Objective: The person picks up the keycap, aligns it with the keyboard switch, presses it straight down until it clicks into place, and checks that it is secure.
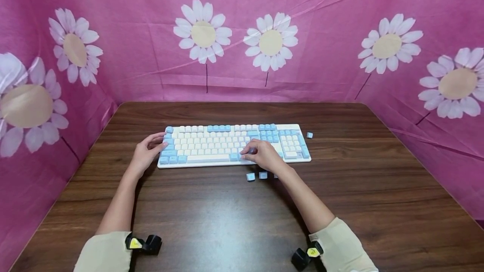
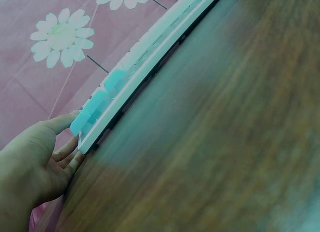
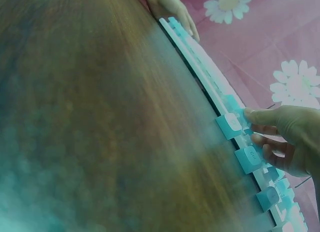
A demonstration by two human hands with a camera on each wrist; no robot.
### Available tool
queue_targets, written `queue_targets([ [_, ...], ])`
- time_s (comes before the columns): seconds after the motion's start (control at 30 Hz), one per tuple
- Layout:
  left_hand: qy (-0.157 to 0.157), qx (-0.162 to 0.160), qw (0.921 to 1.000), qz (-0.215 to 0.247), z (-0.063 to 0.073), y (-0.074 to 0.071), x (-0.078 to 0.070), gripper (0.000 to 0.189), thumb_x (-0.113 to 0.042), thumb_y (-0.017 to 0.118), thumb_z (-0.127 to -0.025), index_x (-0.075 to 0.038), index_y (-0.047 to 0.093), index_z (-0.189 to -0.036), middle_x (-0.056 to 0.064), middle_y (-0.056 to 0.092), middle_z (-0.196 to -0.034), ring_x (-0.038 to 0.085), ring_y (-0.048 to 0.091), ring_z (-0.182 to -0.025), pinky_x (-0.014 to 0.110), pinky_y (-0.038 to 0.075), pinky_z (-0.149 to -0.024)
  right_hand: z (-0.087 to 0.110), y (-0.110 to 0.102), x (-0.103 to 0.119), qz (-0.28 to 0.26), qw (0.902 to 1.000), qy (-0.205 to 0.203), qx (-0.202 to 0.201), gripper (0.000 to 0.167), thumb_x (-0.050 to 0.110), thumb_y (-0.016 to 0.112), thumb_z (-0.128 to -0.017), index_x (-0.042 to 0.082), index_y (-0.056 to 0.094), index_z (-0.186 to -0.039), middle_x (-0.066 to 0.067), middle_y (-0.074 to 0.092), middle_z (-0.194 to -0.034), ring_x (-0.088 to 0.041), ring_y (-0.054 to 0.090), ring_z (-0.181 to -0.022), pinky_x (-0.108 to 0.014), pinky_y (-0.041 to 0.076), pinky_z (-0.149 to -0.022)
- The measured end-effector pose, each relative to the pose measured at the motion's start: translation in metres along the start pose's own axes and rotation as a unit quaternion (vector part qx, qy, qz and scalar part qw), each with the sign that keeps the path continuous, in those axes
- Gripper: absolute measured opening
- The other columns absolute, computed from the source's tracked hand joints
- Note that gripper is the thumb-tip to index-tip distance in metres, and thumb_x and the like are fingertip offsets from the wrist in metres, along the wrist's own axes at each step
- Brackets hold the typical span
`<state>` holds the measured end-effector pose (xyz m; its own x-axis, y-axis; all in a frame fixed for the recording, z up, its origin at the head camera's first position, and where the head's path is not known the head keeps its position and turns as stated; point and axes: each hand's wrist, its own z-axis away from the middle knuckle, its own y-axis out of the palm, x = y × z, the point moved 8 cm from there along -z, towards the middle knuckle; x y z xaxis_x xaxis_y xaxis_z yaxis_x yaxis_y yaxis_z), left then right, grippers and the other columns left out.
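A white and light-blue computer keyboard [image 1: 211, 146] lies flat on the table. My left hand [image 1: 145, 152] grips its left edge, with the thumb against the blue keys and the other fingers at the side in the left wrist view. At the lower right of the main keys, my right hand [image 1: 264, 154] pinches a light-blue keycap at the keyboard; its fingers largely cover the cap. Loose keycaps lie in front of the keyboard: one keycap [image 1: 251, 176], a second keycap [image 1: 263, 175], and a third partly behind the right wrist. The Ctrl keycap [image 3: 249, 158] is legible in the right wrist view.
Another loose blue keycap [image 1: 310, 135] sits just right of the keyboard. The brown wooden table [image 1: 211, 221] stretches around everything. A pink curtain [image 1: 143, 62] with white flowers surrounds the table's back and sides.
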<state>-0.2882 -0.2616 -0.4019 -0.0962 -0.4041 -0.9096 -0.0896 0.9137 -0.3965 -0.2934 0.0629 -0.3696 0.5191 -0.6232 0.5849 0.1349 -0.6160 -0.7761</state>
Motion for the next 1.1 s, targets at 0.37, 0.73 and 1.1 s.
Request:
queue_targets([
  [0.37, -0.014, -0.003, 0.9999, 0.008, 0.001, -0.002, 0.001, 0.050, -0.026, 0.058, -0.092, -0.001, 0.046, -0.133, 0.022, 0.049, -0.126, 0.026, 0.043, -0.112, 0.021, 0.037, -0.082, -0.003, 0.001, 0.002, 0.007, 0.9992, 0.034, 0.019, 0.006, 0.015, 0.075, -0.078, 0.012, 0.072, -0.081, 0.004, 0.061, -0.083, -0.010, 0.051, -0.067, -0.027, 0.043, -0.062],
  [0.73, -0.027, -0.006, 0.9996, 0.010, 0.002, -0.005, 0.002, 0.051, -0.027, 0.059, -0.091, 0.000, 0.046, -0.133, 0.022, 0.048, -0.125, 0.021, 0.044, -0.108, 0.016, 0.038, -0.080, -0.006, 0.011, 0.004, 0.007, 0.9975, 0.043, 0.056, 0.005, 0.006, 0.070, -0.080, 0.010, 0.074, -0.080, 0.001, 0.066, -0.085, -0.015, 0.058, -0.083, -0.028, 0.046, -0.073],
  [1.1, -0.014, 0.002, 0.9999, 0.001, 0.000, -0.001, 0.001, 0.050, -0.028, 0.059, -0.091, -0.002, 0.047, -0.132, 0.023, 0.048, -0.126, 0.032, 0.044, -0.113, 0.030, 0.037, -0.086, -0.003, 0.007, -0.002, -0.022, 0.9952, 0.074, 0.060, 0.007, 0.006, 0.069, -0.081, 0.010, 0.075, -0.081, -0.001, 0.067, -0.090, -0.011, 0.060, -0.078, -0.025, 0.047, -0.067],
])
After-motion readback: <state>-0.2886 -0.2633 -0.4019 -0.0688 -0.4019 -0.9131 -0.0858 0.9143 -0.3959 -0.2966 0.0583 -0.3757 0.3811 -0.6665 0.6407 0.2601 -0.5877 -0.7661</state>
